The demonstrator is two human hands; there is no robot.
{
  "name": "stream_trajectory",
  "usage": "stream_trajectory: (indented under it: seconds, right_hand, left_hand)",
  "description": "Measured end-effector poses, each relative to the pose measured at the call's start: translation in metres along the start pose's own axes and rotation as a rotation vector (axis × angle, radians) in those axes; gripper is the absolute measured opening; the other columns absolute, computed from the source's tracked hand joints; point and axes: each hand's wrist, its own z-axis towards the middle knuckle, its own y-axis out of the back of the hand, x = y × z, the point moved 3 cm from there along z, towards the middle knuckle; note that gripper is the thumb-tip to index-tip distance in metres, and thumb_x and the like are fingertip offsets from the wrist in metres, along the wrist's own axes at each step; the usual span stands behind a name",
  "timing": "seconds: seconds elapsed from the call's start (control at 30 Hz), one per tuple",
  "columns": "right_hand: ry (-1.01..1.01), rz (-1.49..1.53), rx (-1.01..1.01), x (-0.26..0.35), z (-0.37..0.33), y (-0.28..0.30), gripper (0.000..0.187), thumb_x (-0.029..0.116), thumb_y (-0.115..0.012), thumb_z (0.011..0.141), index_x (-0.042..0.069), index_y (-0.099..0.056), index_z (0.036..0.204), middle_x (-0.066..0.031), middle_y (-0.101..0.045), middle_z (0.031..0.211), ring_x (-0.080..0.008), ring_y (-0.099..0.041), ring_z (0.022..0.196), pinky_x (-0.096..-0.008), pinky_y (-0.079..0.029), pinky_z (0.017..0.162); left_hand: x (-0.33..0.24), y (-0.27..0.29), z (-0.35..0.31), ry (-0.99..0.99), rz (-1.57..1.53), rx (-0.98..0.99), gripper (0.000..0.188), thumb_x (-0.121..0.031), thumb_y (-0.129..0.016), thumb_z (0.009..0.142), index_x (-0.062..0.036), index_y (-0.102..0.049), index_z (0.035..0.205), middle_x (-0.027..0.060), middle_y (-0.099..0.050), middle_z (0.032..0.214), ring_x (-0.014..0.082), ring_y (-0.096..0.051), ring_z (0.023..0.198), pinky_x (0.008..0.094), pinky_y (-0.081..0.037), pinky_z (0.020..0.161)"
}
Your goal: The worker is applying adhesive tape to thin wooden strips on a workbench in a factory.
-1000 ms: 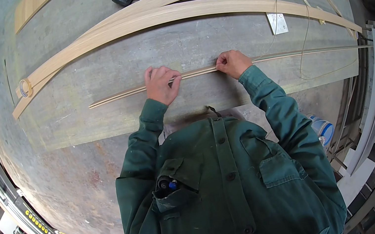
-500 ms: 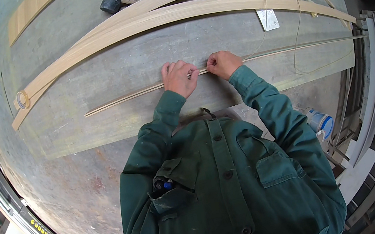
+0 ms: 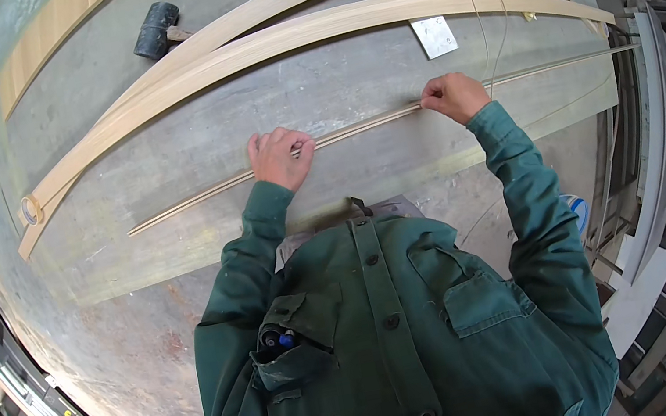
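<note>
Workshop floor (image 3: 132, 359), grey and stained, runs down the left and under everything. On it, a grey worktable (image 3: 188, 144) spans the far half, with a grey metal rail (image 3: 664, 105) past its right end. Two long pale boards (image 3: 319, 25) lie across the tabletop, overlapping toward the left and apart at the right. Flat wood panels (image 3: 47, 49) sit at the far left and far right, cut off by the view.

Thin pale strips (image 3: 363, 127), paired, lie nearer than the boards, running from near left to the table's right edge. Bucket (image 3: 579, 213), blue and white, at the right, mostly behind the right sleeve. Black-headed mallet (image 3: 156, 31), far left, beyond the boards.

Left hand (image 3: 280, 159): thumb and forefinger closed around the strips, other fingers curled. Right hand (image 3: 458, 98): fingertips pinching the strips, further right. Metal plate (image 3: 435, 37) just beyond it, near the boards. Tape roll (image 3: 36, 207) on the boards' left end.
</note>
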Motion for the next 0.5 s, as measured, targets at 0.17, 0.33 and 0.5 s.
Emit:
stream_trajectory:
  seconds: [0.17,0.33,0.5]
  right_hand:
    - [0.050,0.056,0.030,-0.021,0.003,-0.012,0.019,0.032,-0.067,0.079,0.014,-0.072,0.085,-0.0074,-0.070,0.079,-0.0293,-0.066,0.076,-0.0408,-0.052,0.067]
    - [0.089,0.112,0.033,-0.027,0.012,-0.021,0.018,0.030,-0.066,0.079,0.013,-0.071,0.084,-0.0075,-0.069,0.080,-0.0297,-0.065,0.076,-0.0414,-0.051,0.067]
    - [0.152,0.192,0.035,-0.039,0.016,-0.028,0.016,0.027,-0.065,0.080,0.012,-0.070,0.084,-0.0076,-0.069,0.080,-0.0291,-0.065,0.076,-0.0407,-0.051,0.066]
  left_hand:
    - [-0.009,-0.007,-0.006,0.080,0.006,-0.038,0.007,-0.023,-0.067,0.081,-0.0168,-0.067,0.084,-0.0009,-0.061,0.086,0.0197,-0.059,0.088,0.0495,-0.027,0.106]
    - [-0.015,-0.027,-0.010,0.094,-0.087,-0.105,0.008,-0.018,-0.066,0.081,-0.0161,-0.066,0.088,0.0006,-0.061,0.087,0.0212,-0.059,0.090,0.0498,-0.028,0.105]
    - [-0.042,-0.033,0.001,0.065,-0.046,-0.117,0.006,-0.020,-0.068,0.080,-0.0152,-0.066,0.084,-0.0003,-0.060,0.086,0.0193,-0.059,0.091,0.0482,-0.027,0.104]
